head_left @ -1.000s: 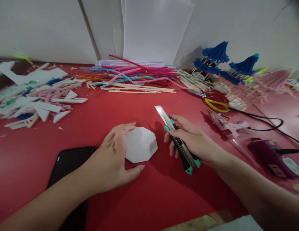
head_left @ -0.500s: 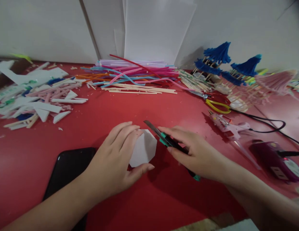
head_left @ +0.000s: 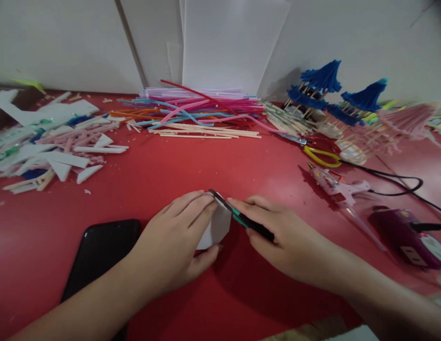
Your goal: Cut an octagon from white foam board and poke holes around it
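A small white many-sided piece [head_left: 216, 228] is on the red table [head_left: 170, 166], partly covered by my left hand [head_left: 177, 237]. The fingers of that hand press on its left side, with the thumb at its lower edge. My right hand [head_left: 287, 237] is closed around a black and green utility knife [head_left: 254, 225]. The knife's extended blade lies along the upper right edge of the white piece, close to my left fingertips.
A black phone [head_left: 103, 251] lies beside my left forearm. White scraps [head_left: 67, 158] are at the left, coloured pipe cleaners [head_left: 206, 106] at the back. Yellow-handled scissors [head_left: 321, 156], a glue gun [head_left: 337, 187], a purple power box [head_left: 408, 237] and blue umbrella-like models [head_left: 321, 78] stand right.
My right hand has brought the knife blade down and left onto the white piece's edge. My left fingers have shifted slightly right over the piece, covering more of it.
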Motion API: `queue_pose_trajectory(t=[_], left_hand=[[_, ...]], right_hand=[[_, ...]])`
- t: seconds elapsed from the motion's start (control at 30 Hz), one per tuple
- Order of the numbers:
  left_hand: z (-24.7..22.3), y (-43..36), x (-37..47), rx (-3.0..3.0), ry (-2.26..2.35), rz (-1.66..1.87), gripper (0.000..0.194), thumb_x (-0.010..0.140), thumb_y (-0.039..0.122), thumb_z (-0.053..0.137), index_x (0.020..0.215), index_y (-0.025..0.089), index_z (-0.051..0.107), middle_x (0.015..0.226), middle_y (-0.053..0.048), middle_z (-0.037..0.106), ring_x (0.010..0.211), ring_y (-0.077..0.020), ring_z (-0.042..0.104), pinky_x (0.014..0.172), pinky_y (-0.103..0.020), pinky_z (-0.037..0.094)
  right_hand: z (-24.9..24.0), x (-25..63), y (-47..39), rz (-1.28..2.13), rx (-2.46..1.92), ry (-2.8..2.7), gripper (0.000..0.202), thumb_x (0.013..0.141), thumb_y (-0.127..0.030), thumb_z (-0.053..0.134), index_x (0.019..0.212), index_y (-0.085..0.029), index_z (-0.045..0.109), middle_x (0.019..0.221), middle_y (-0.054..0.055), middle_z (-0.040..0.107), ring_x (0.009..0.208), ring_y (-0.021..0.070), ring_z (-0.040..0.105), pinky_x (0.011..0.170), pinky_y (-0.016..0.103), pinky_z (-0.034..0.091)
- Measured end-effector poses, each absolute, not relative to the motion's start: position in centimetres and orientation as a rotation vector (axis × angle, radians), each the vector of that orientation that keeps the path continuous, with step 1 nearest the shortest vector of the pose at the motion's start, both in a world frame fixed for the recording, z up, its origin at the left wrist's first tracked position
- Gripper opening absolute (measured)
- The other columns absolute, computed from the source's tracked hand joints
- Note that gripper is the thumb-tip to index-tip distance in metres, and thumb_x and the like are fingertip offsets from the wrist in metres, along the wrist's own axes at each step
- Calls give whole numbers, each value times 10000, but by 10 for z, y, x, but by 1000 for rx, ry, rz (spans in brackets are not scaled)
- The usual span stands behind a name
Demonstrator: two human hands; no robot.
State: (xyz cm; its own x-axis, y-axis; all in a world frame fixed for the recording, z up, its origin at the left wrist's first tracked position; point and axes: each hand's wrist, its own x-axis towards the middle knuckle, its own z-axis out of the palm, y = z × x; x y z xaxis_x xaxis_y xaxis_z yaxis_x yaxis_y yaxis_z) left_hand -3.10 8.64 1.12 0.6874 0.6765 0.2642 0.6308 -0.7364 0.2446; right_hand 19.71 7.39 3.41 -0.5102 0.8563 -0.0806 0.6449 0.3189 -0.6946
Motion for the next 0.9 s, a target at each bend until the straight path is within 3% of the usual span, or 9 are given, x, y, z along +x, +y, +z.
queue_pose_trajectory(t=[0.33, 0.67, 0.9], left_hand=[[11, 85, -31, 2767, 1116, 531, 508, 788, 283, 565, 1232, 36, 580, 1281, -206, 615, 1173, -348, 579, 962, -511, 534], [11, 84, -30, 2750, 1122, 590, 487, 776, 266, 558, 1205, 36, 579, 1240, -211, 637, 1136, -352, 602, 946, -506, 541], [11, 85, -29, 2726, 1117, 642, 466, 782, 245, 562, 1205, 48, 558, 1232, -218, 634, 1119, -348, 617, 969, -511, 521]], right_hand=[[36, 189, 70, 899, -1522, -2388, 609, 867, -90, 402, 1470, -173, 396, 1155, 138, 592, 984, 232, 614, 892, 440, 509], [40, 185, 69, 726, -1396, -2561, 633, 832, -73, 417, 1446, -225, 425, 1227, 119, 632, 1009, 239, 618, 843, 416, 526], [41, 181, 69, 556, -1447, -2720, 515, 833, -45, 398, 1296, -174, 583, 1201, 127, 651, 948, 233, 630, 826, 424, 549]])
